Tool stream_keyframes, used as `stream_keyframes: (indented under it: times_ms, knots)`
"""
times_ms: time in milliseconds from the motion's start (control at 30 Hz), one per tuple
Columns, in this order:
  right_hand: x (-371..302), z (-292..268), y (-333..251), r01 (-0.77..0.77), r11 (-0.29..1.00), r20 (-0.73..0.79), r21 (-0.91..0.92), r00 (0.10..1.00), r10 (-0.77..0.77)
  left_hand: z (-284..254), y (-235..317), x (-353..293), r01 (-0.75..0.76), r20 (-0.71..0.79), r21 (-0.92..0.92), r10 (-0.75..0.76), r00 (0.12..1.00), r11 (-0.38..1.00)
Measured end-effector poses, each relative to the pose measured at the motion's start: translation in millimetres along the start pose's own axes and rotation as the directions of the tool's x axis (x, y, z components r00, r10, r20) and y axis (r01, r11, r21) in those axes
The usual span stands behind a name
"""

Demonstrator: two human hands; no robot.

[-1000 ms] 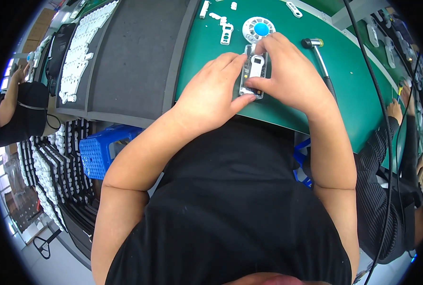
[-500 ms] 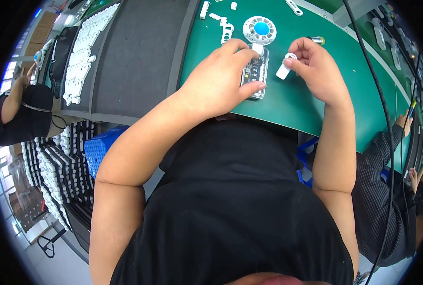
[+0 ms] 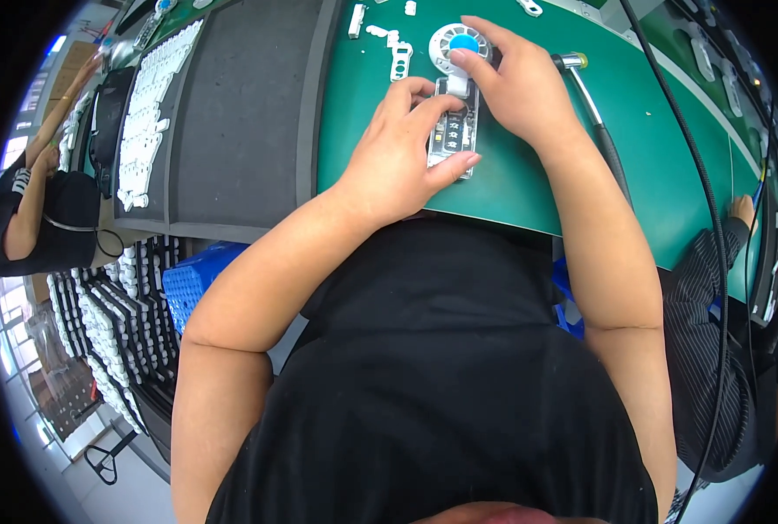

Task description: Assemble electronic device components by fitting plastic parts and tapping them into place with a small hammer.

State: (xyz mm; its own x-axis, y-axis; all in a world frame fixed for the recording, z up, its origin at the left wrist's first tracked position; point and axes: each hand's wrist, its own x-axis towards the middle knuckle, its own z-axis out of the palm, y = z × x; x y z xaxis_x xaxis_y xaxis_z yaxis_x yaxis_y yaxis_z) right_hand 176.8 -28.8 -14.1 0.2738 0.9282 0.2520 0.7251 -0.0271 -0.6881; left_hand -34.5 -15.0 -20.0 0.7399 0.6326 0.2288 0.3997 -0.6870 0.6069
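A small fan with a round white head [image 3: 437, 45], a blue centre and a see-through handle [image 3: 455, 131] lies on the green table, its head pointing away from me. Circuit parts show through the handle. My left hand [image 3: 398, 144] is closed round the handle, fingers on its far end and thumb across the near part. With its thumb over the blue centre and fingers at the far right rim, my right hand [image 3: 520, 83] grips the fan's head. A white neck piece [image 3: 457, 85] joins head and handle. Whether a small part sits under my right fingers is hidden.
A hammer [image 3: 612, 157] lies right of my right hand. Loose white parts [image 3: 399, 61] lie at the far left of the green table [image 3: 529, 196]. A grey-black conveyor [image 3: 240, 113] and a row of white parts [image 3: 149, 122] run at left. A black cable [image 3: 699, 175] hangs at right; co-workers sit both sides.
My right hand has moved left from beside the fan onto its head. The small white ringed part it pinched no longer shows. My left hand stays on the handle. The view has shifted slightly.
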Motion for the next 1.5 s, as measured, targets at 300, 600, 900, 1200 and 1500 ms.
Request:
stream_keyframes:
  times_ms: [300,600,900,1200,1500]
  knots:
    - [1,1,-3,-0.033,0.995,0.021,-0.094,0.999,0.035,0,-3,3,0.012,0.014,-0.02,-0.012,1.0,1.0]
    - [-5,-11,5,0.004,0.996,-0.015,-0.091,1.0,-0.005,-4,0,5,-0.006,0.046,-0.016,0.007,0.999,1.0]
    - [-64,-66,15,0.124,0.913,0.136,-0.39,0.988,-0.076,-28,18,5,0.034,0.162,0.015,-0.036,0.986,0.999]
    - [-69,-54,13,0.218,0.948,0.069,-0.233,0.976,-0.207,-23,10,-4,0.003,0.102,-0.037,0.001,0.995,0.999]
    - [-58,-31,-20,0.379,0.919,0.201,-0.114,0.914,-0.352,-14,11,-8,0.025,0.051,0.007,-0.026,0.998,1.0]
